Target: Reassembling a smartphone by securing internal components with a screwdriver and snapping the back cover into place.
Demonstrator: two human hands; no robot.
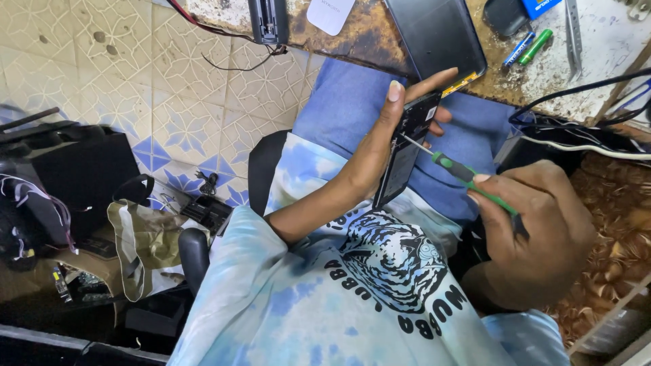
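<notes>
- Head camera, looking down at a seated person in a pale blue tie-dye shirt [325, 298] and blue trousers [352, 102].
- Left hand [380, 146] is closed around an opened phone [407, 146], held upright on edge above the lap, with the thumb across the top and fingers behind it.
- Right hand [536, 230] is gripping a green-handled screwdriver [468, 176]; the thin metal tip touches the exposed inside of the phone, near its upper part.
- Just beyond the hands runs a worn, stained workbench [359, 34]. On it lies a dark tablet-like slab [437, 34], close above the phone.
- Farther right on the bench lie a blue marker [519, 49] and a green marker [536, 46] side by side, with metal tweezers [574, 34] beside them.
- Black and white cables [583, 135] trail off the bench at the right.
- At left, patterned floor tiles [102, 88], a black box [74, 176] and a crumpled olive bag [146, 244].
</notes>
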